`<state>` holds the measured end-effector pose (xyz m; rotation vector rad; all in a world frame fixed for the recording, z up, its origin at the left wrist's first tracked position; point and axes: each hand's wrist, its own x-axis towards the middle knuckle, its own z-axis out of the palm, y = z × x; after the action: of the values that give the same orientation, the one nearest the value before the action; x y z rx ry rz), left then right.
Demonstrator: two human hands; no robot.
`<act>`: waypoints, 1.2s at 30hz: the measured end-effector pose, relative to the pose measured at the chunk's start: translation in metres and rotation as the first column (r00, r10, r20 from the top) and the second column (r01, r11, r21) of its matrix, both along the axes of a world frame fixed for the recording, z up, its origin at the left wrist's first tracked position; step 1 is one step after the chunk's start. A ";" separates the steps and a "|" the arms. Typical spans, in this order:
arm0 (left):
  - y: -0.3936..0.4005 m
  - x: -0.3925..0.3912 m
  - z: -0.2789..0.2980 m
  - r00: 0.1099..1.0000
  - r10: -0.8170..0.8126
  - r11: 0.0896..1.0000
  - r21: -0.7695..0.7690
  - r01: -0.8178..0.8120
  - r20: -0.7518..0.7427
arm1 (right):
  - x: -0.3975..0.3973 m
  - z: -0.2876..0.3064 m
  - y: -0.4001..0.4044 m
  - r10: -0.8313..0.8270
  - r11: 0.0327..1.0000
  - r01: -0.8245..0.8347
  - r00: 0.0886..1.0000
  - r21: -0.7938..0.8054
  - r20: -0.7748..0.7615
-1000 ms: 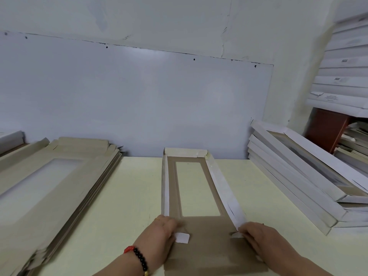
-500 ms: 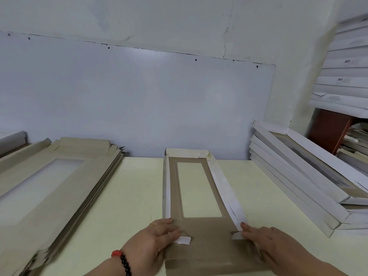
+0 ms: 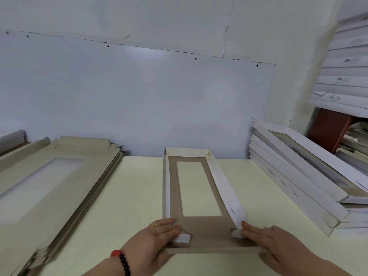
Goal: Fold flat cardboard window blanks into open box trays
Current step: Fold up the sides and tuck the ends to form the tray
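Blank lies lengthwise on the table, centred between both hands — far wall and side walls already raised. Left hand presses the near-left tab with straight fingers; right hand likewise on the near-right tab. Near flap is lifted slightly between them.

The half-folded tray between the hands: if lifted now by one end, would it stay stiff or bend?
The half-folded tray is thin card with a large window, so it would probably sag and twist. Its raised side walls may stiffen it somewhat. The near end looks unfinished, so the small white tabs might spring open.
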<state>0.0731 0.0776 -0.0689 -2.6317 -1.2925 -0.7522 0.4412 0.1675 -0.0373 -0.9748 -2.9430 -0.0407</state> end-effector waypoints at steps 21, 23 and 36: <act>0.007 0.022 0.010 0.840 0.446 0.839 -0.472 -0.271 0.310 | -0.016 -0.002 0.010 -0.456 0.865 0.294 0.800 -0.408 -0.390; 0.008 0.025 0.013 0.823 0.446 0.845 -0.469 -0.258 0.351 | -0.021 -0.003 0.009 -0.501 0.835 0.299 0.761 -0.462 -0.413; 0.014 0.036 0.011 0.808 0.489 0.859 -0.344 -0.380 0.329 | -0.039 -0.010 0.006 -0.568 0.808 0.386 0.708 -0.445 -0.420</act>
<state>0.1092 0.0921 -0.0578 -2.2540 -2.1574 -1.1481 0.4019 0.1738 -0.0468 -1.4927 -2.1403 0.6225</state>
